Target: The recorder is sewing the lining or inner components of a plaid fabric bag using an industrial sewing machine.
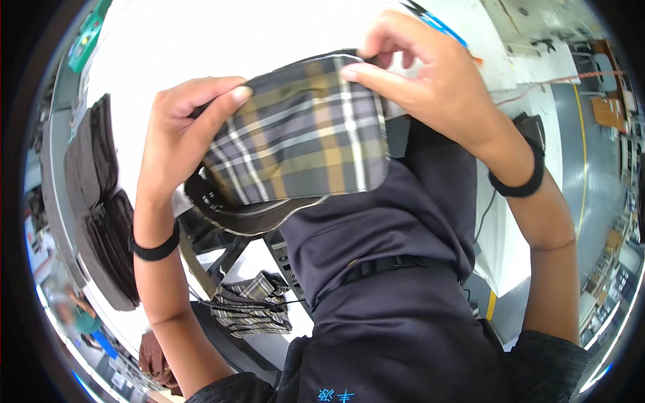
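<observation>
- Left hand [185,124]: pinches the left edge of a plaid fabric piece [299,138], thumb on the face; the other fingers are mostly hidden behind the cloth.
- Right hand [437,77]: thumb pressed on the piece near its upper right corner, fingers curled at the edge; the fingertips are partly hidden, so how firmly they close cannot be told.
- The plaid piece, in grey, olive-tan, black and white, spans between both hands, overlapping the white tabletop [195,40] and the wearer's dark apron [396,316] in view; its back is out of sight.
- Below its lower edge curves a dark strip [259,218] with pale edging and what looks like a zipper; the plaid covers part of it.
- Black wristbands circle the left wrist [158,250] and the right forearm [521,181].
- Blue-handled snips [443,27] lie just beyond the right hand, partly covered by it.
- To the left, stacked dark brown fabric pieces [97,215]; lower down, a pile of plaid pieces [255,305], partly in shadow.
- At the left rim, a co-worker in green [82,319] is small and blurred; the fisheye border crops the surroundings.
</observation>
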Tool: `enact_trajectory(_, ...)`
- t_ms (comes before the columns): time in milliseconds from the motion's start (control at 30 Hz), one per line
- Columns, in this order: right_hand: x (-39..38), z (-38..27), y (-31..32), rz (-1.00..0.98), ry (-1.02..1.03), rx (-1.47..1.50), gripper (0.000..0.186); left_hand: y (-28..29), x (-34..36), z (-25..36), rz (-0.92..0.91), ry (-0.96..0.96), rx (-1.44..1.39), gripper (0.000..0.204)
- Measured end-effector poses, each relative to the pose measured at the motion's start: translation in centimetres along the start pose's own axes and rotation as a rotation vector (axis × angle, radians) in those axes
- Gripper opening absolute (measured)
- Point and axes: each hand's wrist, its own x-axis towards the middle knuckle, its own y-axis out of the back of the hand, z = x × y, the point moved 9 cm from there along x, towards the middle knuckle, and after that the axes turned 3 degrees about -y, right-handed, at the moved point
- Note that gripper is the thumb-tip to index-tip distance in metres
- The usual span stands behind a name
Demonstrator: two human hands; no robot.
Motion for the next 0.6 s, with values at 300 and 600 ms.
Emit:
enact_trajectory(300,1.0,-3.3,-1.8,-0.017,0.271,0.048,0.024,-0.5,1.3,4.9,-0.094,-0.157,0.059,0.015)
enact_trajectory(600,-0.5,-3.9,-0.6,-0.020,0.178,0.091,0.019,-0.5,1.9,4.8,-0.195,-0.001,0.051,0.020)
